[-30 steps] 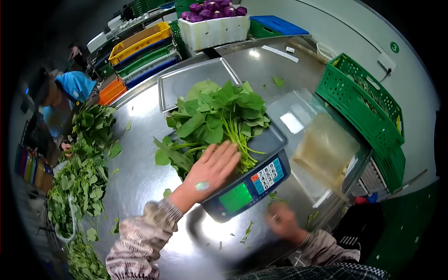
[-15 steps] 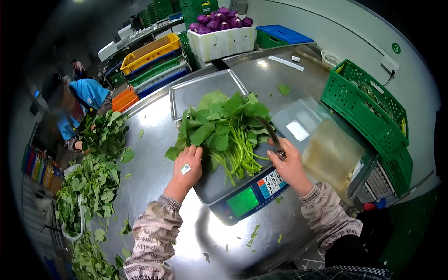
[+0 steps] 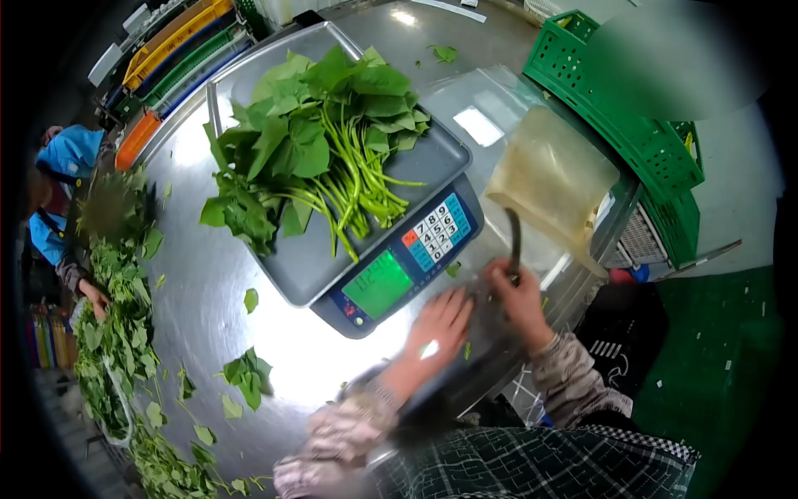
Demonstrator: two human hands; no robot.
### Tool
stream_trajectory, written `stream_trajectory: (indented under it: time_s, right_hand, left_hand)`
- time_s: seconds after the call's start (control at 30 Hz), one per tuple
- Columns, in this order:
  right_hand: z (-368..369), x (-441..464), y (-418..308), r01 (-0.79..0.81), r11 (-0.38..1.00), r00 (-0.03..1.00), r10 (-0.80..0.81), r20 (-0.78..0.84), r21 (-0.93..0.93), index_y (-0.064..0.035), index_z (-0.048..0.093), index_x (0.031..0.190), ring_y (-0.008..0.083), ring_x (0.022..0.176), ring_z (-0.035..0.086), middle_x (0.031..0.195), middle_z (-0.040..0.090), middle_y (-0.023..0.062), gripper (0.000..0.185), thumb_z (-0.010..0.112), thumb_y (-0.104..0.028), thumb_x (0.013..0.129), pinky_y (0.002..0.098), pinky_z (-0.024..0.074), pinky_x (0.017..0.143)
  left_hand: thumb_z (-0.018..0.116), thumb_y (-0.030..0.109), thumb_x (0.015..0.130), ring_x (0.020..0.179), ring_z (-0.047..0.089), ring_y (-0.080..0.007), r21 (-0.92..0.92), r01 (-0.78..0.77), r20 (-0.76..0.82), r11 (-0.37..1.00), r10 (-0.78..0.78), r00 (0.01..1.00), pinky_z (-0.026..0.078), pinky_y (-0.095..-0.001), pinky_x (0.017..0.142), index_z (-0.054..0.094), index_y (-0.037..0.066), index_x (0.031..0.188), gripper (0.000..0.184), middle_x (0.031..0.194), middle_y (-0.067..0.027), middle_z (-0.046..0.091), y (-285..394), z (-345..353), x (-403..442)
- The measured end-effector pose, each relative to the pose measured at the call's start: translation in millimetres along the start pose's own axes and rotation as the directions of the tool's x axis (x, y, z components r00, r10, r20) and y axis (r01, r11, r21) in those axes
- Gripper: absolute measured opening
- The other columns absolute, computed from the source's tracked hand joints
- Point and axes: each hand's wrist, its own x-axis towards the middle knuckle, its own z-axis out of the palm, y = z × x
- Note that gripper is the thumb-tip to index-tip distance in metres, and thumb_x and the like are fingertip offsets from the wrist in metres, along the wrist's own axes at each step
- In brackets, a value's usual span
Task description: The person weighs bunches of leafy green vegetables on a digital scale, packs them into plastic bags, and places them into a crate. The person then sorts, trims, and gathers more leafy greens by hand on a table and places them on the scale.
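A bunch of leafy greens [image 3: 316, 158], stems toward me, lies on the platform of a digital scale [image 3: 399, 258] whose green display is lit; its digits are too blurred to read. My left hand [image 3: 440, 328], with a small white sticker on its back, is off the greens. Its fingers are stretched out low over the steel table in front of the scale. Closed round a dark curved knife [image 3: 515, 237], my right hand [image 3: 519, 303] is to the right of the left one, the blade pointing away from me.
Loose greens [image 3: 116, 324] are heaped along the table's left side, where a co-worker's hand [image 3: 96, 299] touches them. Clear plastic bags [image 3: 549, 175] lie right of the scale. Green crates [image 3: 615, 108] stand behind them. Stacked crates [image 3: 179, 50] stand at the back left.
My left hand has let go of the greens and moved toward me and right. My right hand has drawn back from the scale with the knife. The view has shifted right and down.
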Motion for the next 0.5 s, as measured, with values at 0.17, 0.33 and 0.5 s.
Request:
stream_trajectory:
  time_s: [0.17,0.33,0.5]
  right_hand:
    - [-32,-16,31,-0.157,0.987,0.936,0.157,-0.315,0.026,-0.0006,0.065,0.086,0.0077,0.067,0.055,0.074,0.062,-0.0003,0.019,0.06,-0.018,0.092,0.0246,0.0431,0.059]
    - [38,-116,-6,-0.036,0.973,0.952,-0.037,0.304,0.229,-0.0014,0.063,0.085,0.0097,0.076,0.059,0.081,0.065,0.004,0.013,0.06,-0.013,0.091,0.0245,0.0472,0.071]
    - [-42,-48,-21,-0.109,0.99,0.969,0.126,-0.212,0.087,-0.0001,0.061,0.085,0.0097,0.067,0.058,0.076,0.064,0.003,0.016,0.057,-0.014,0.093,0.0246,0.0473,0.063]
  left_hand:
    - [0.055,0.013,0.081,0.103,0.054,-0.0373,0.169,0.148,0.061,0.974,-0.16,0.985,0.046,-0.0419,0.087,0.052,-0.008,0.115,0.041,0.113,-0.0229,0.055,-24,51,-2]
    - [0.058,-0.003,0.073,0.09,0.059,-0.0356,0.227,0.25,0.009,0.941,-0.259,0.966,0.049,-0.0436,0.076,0.058,-0.004,0.102,0.03,0.105,-0.0201,0.059,-26,-53,-172]
    - [0.061,0.001,0.073,0.093,0.058,-0.0343,0.073,0.233,-0.073,0.97,-0.227,0.971,0.048,-0.0429,0.08,0.06,-0.001,0.098,0.025,0.104,-0.0176,0.06,30,-97,-138]
